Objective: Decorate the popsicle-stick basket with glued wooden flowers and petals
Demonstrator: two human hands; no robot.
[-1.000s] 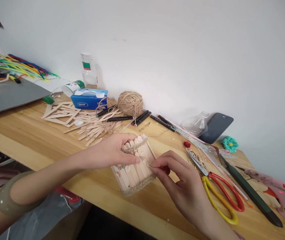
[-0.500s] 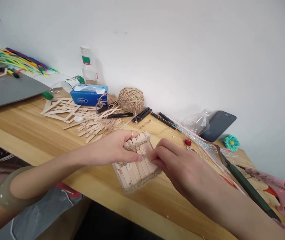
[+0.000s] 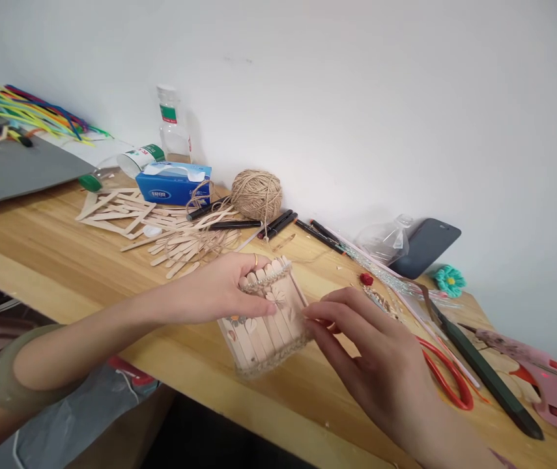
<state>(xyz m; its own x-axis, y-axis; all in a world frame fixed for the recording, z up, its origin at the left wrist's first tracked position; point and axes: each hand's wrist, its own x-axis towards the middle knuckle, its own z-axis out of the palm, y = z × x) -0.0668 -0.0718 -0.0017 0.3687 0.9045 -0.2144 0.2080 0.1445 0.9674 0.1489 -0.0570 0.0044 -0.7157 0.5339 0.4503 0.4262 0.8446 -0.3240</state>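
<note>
My left hand (image 3: 232, 286) is closed around the upper left of a craft-stick panel (image 3: 263, 329), its thumb lying across the front. Rows of twine trim run along the panel's top and bottom edges. Small petal-like and shell-like decorations (image 3: 275, 298) sit on its face, partly covered by my thumb. My right hand (image 3: 371, 345) is at the panel's right edge, thumb and forefinger pinched together. Whatever those fingertips hold is too small to make out.
Loose craft sticks (image 3: 180, 251), a tissue box (image 3: 175, 184), a twine ball (image 3: 257, 195) and black pens (image 3: 278, 225) lie behind. To the right are red-handled scissors (image 3: 454, 384), a dark green tool (image 3: 493, 371), a pink glue gun (image 3: 527, 358) and a phone (image 3: 427, 246).
My right hand has turned and shifted slightly right and down, its fingers still at the panel's right edge. The red scissor handle now shows more. My left hand keeps its hold.
</note>
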